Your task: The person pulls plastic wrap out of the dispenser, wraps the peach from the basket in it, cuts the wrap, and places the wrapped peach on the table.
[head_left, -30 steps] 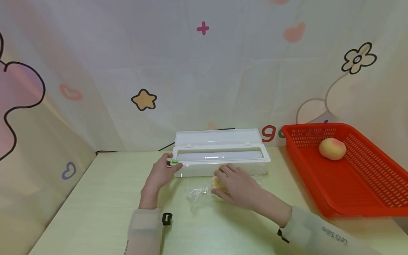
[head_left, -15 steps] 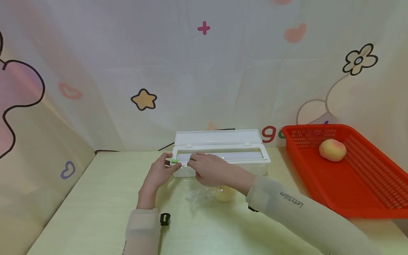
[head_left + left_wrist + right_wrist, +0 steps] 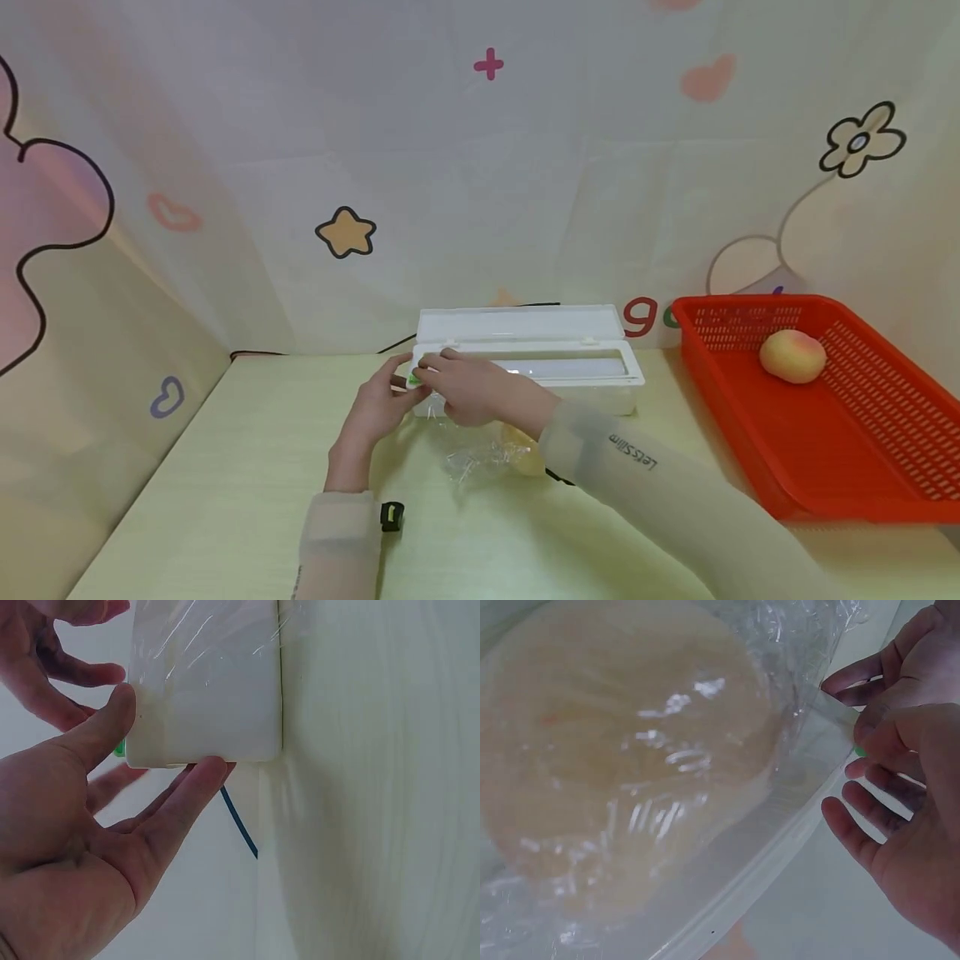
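Observation:
My left hand (image 3: 381,402) holds the left end of a white cling film dispenser (image 3: 570,396), thumb on its front face and fingers at its end. My right hand (image 3: 474,390) reaches over the dispenser's left side. Its fingertips are at the small green slider cutter (image 3: 860,751), close beside the left thumb. Clear cling film (image 3: 472,458) hangs over the dispenser's front and wraps a pale yellow peach (image 3: 528,457) on the table, partly hidden by the right forearm. In the right wrist view the wrapped peach (image 3: 622,757) fills the left side.
The dispenser's lid (image 3: 517,323) stands raised at the back, with a white roll (image 3: 573,367) inside the box. On the right, a red plastic basket (image 3: 780,442) contains another peach (image 3: 792,356). A patterned cloth (image 3: 480,183) hangs behind the table (image 3: 225,475).
My right hand has left the wrapped peach and moved up and left to the green slider cutter. My left hand stays on the dispenser's end.

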The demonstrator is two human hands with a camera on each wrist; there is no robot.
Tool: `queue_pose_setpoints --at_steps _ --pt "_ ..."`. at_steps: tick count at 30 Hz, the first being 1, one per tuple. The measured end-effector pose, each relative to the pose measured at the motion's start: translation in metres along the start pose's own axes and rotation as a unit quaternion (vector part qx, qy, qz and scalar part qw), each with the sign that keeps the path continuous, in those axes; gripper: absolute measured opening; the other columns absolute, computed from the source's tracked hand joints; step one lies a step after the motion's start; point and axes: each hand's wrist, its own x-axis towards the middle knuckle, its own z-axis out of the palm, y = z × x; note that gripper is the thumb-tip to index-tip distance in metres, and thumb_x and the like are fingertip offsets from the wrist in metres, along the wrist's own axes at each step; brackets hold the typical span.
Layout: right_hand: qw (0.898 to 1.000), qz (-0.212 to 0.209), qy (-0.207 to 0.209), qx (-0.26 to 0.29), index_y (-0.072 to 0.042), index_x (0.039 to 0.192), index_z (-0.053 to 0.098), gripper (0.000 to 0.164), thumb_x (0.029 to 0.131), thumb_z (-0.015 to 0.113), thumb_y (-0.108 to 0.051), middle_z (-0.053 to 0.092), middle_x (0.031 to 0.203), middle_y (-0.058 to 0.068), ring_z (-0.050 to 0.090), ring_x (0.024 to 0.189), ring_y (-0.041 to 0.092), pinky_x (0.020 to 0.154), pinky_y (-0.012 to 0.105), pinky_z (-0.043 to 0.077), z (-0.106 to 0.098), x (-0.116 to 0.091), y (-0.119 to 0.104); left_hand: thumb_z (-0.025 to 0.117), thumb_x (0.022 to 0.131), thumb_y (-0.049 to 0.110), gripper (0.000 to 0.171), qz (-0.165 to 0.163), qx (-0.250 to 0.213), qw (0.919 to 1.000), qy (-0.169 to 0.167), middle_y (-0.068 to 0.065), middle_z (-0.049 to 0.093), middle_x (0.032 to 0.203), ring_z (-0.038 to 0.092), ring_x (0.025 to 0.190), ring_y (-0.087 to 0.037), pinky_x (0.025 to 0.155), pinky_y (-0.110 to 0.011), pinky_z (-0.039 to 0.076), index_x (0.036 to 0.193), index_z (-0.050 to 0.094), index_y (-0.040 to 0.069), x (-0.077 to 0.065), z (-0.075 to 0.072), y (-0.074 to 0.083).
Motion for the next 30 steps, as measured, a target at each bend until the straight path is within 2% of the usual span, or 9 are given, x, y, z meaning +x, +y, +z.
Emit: queue_pose_setpoints --at_steps 6,13,22,26,30 --pt "1.0 -0.003 -0.014 -0.014 -0.01 0.156 0.043 0.065 0.095 0.065 -0.008 0.043 0.156 0.005 0.043 0.141 0.027 0.117 0.033 0.03 0.0 0.006 -0.003 0.072 0.098 0.017 0.061 0.022 -0.021 0.9995 -0.01 -0.022 0.064 0.129 0.064 0.115 -0.038 0.088 -0.046 0.056 0.153 0.047 0.007 0.001 -0.002 -0.005" --pt "0.999 0.0 -0.009 -0.037 -0.012 0.155 0.045 0.063 0.095 0.065 -0.009 0.046 0.154 0.004 0.045 0.139 0.025 0.116 0.033 0.033 0.001 0.009 -0.005 0.073 0.098 0.017 0.062 0.023 -0.042 0.9987 -0.014 -0.019 0.065 0.129 0.065 0.115 -0.037 0.09 -0.045 0.056 0.153 0.047 0.008 0.002 -0.005 -0.011" --pt "0.997 0.007 0.001 -0.081 -0.014 0.15 0.051 0.054 0.097 0.063 -0.012 0.052 0.145 0.002 0.05 0.132 0.022 0.1 0.037 0.049 0.004 0.008 -0.003 0.075 0.097 0.022 0.062 0.021 -0.016 0.9996 0.003 -0.019 0.067 0.125 0.066 0.114 -0.034 0.089 -0.046 0.055 0.152 0.051 0.009 0.001 -0.005 -0.008" --pt "0.993 0.006 0.006 -0.12 -0.014 0.146 0.055 0.045 0.101 0.062 -0.016 0.055 0.142 0.002 0.051 0.129 0.019 0.096 0.037 0.051 0.002 0.006 -0.005 0.074 0.098 0.021 0.061 0.017 -0.016 0.9997 0.002 -0.021 0.067 0.124 0.067 0.112 -0.035 0.087 -0.045 0.056 0.152 0.05 0.008 0.001 -0.005 -0.007" --pt "0.984 0.0 0.018 -0.179 -0.015 0.142 0.059 0.04 0.103 0.062 -0.022 0.058 0.139 -0.001 0.053 0.124 0.017 0.093 0.036 0.05 0.002 0.004 -0.01 0.072 0.098 0.017 0.06 0.015 -0.022 0.9996 -0.001 -0.024 0.067 0.124 0.068 0.11 -0.036 0.084 -0.042 0.058 0.152 0.048 0.005 0.0 -0.005 -0.005"
